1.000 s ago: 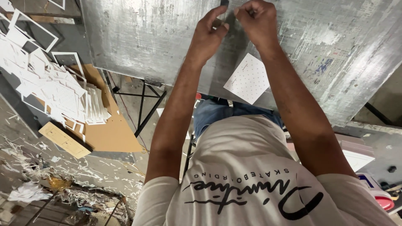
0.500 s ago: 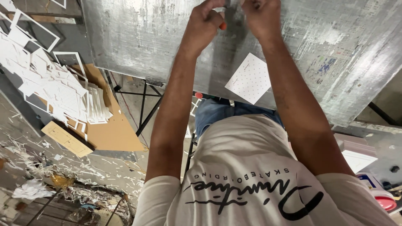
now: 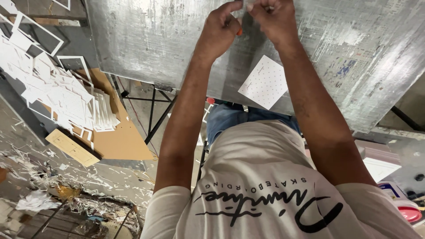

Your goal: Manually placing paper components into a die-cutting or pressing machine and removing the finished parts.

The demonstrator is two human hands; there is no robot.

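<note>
Both my hands are raised over a scratched grey metal table (image 3: 133,40) at the top edge of the view. My left hand (image 3: 220,31) is curled, with a small orange thing (image 3: 239,32) showing by its palm. My right hand (image 3: 274,20) is curled too, and its fingertips meet those of the left. What they pinch between them is cut off by the frame edge. A white square card with a grid of dots (image 3: 264,82) lies flat on the table just under my right wrist.
On the left a heap of white cut-out frames and card pieces (image 3: 53,88) lies on brown cardboard (image 3: 121,141). Paper scraps litter the floor (image 3: 53,190). Black table legs (image 3: 152,110) stand under the table. A red and white container (image 3: 405,208) is at the lower right.
Both hands have stayed together and shifted slightly up toward the top edge. The orange thing by my left palm has come into view.
</note>
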